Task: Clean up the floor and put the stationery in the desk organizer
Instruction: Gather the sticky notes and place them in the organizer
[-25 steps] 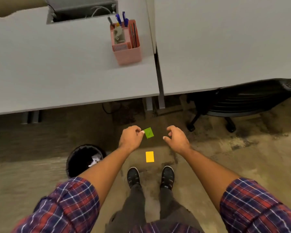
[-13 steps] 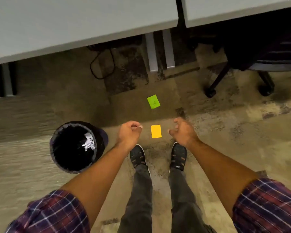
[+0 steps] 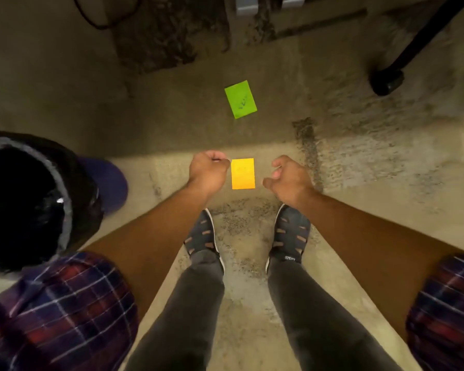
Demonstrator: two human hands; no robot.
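Two sticky notes lie flat on the carpet. The orange note [image 3: 242, 173] is just ahead of my shoes, between my two hands. The green note [image 3: 240, 99], with a scribble on it, lies farther ahead. My left hand [image 3: 209, 171] hovers beside the orange note's left edge, fingers curled into a loose fist with nothing in them. My right hand [image 3: 287, 179] floats a little to the right of the note, fingers bent but apart, empty. The desk organizer is out of view.
A black-lined waste bin [image 3: 65, 194] stands at my left, close to my left arm. A chair leg with a castor [image 3: 386, 81] is at the upper right. Desk legs [image 3: 247, 4] and a dark cable [image 3: 99, 22] are at the top.
The view has tipped down and closer to the floor; the desks and pink organizer have left the frame. Both hands have come down from beside the green note to either side of the orange note.
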